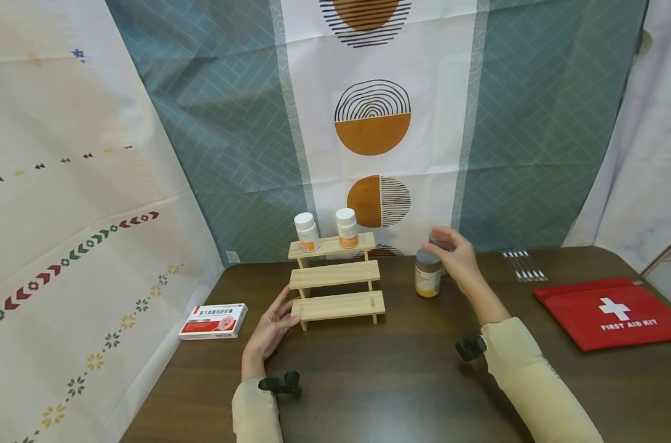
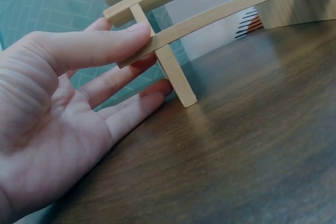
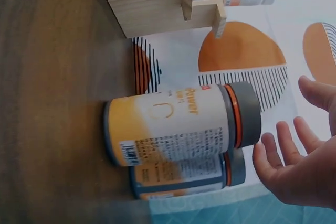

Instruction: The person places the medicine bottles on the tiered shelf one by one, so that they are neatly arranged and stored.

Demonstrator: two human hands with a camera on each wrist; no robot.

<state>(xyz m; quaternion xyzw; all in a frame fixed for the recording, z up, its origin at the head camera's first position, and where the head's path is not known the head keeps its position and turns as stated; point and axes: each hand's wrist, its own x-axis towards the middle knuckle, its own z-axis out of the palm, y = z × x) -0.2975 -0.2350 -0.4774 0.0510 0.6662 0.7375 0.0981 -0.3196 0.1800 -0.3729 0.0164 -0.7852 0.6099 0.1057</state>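
Observation:
A three-tier wooden stand [image 1: 337, 306] is on the table, and my left hand [image 1: 271, 329] holds the left end of its lowest step. In the left wrist view, the thumb lies on that step's end while the fingers reach round behind the leg. Two white bottles [image 1: 307, 237] with white caps stand on the top tier. To the right of the stand, a grey-capped bottle [image 1: 427, 282] with a yellow and white label stands before a similar bottle [image 3: 184, 176]. My right hand [image 1: 458, 257] is beside their caps with fingers spread, holding nothing.
Left of the stand lies a white and red medicine box [image 1: 213, 321]. On the right are a red first aid pouch [image 1: 612, 314] and a packet of cotton swabs [image 1: 524, 266]. A patterned cloth [image 1: 390, 141] hangs behind the table.

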